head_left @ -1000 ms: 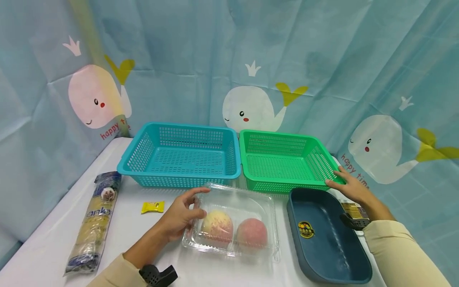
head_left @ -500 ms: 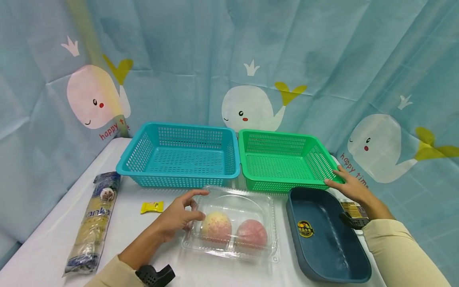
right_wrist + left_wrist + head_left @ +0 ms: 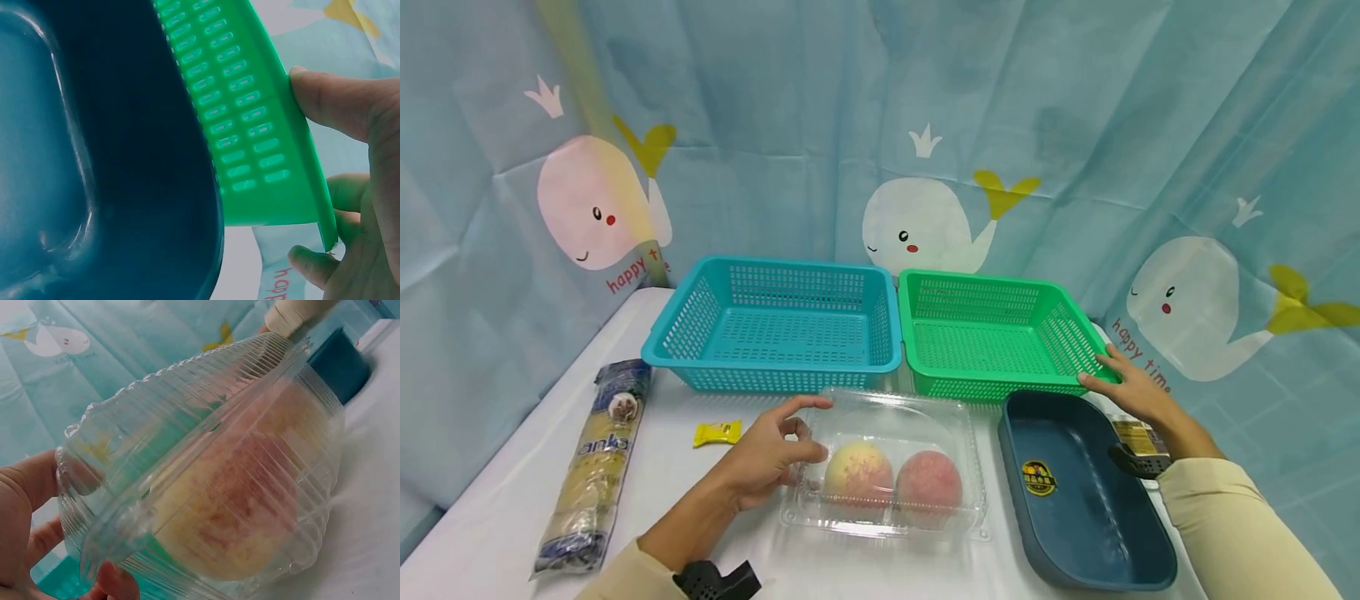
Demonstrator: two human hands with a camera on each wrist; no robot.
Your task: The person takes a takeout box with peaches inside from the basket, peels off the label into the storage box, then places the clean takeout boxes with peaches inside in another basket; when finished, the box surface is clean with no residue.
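My left hand (image 3: 767, 450) grips the left edge of a clear plastic clamshell box (image 3: 917, 417), thumb on the near side. Inside it sit two peaches: a cream-and-pink one (image 3: 858, 473) on the left and a pinker one (image 3: 929, 479) on the right. In the left wrist view the lid and the ribbed wall of the box (image 3: 187, 394) stand at a slant. On the other side, my right hand (image 3: 1138, 392) holds the right rim of a green basket (image 3: 1000, 342), thumb on the rim and fingers curled beneath, as the right wrist view shows.
A blue basket (image 3: 775, 375) stands left of the green one. A dark blue tub (image 3: 1075, 500) lies at the right, with a partly hidden packet (image 3: 1138, 437) beyond it. At left are a small yellow wrapped packet (image 3: 717, 433) and a long plastic-wrapped pack (image 3: 598, 467).
The clamshell box has changed its tilt slightly, and the peaches sit a little differently in view. My left hand has shifted slightly left; my right hand has stayed on the green basket.
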